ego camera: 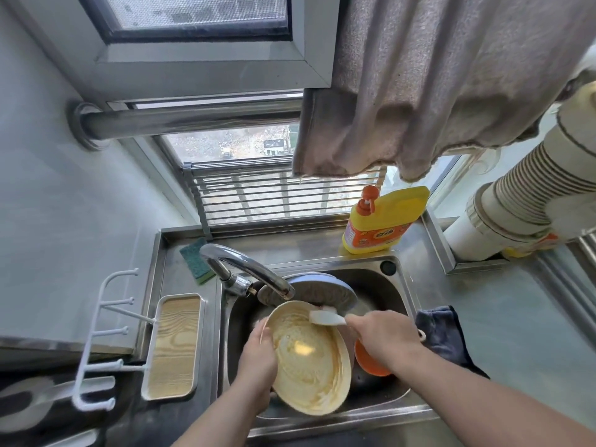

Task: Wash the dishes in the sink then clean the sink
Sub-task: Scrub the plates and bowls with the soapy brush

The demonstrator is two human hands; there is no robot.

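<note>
A cream plate [309, 359] smeared with yellow residue is tilted over the steel sink [392, 285]. My left hand [258, 353] grips the plate's left rim. My right hand [383, 333] holds a white dish brush [325, 317], whose head rests on the plate's upper rim. Behind the plate lies a blue-rimmed grey plate [319, 287] under the faucet spout [254, 272]. An orange dish [371, 362] sits in the sink to the right, partly hidden by my right wrist.
A yellow detergent bottle [383, 221] stands behind the sink. A green sponge [195, 259] lies at the back left. A wood-lined white tray [175, 346] sits left of the sink, a dark blue cloth [443, 333] right of it. A towel [435, 91] hangs overhead.
</note>
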